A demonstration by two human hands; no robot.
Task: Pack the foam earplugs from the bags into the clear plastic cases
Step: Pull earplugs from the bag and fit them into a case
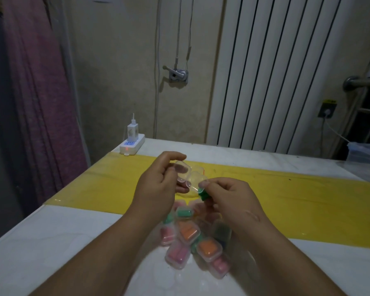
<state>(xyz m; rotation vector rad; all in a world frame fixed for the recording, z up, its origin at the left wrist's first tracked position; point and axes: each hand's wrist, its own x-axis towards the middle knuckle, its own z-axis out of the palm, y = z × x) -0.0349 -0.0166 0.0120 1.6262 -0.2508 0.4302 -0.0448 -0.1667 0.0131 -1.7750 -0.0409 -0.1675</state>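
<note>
left hand (158, 180) grips open clear case (187, 175), right hand (226, 195) fingers pinching green earplug (203, 194) at its rim; next: seat plug, close lid.

Open clear case (189, 176) in left hand (158, 182) — green earplug (203, 194) in right hand (229, 195) at its rim — filled cases (188, 231) beneath.

One open case (190, 177), one green earplug (202, 194)
</note>
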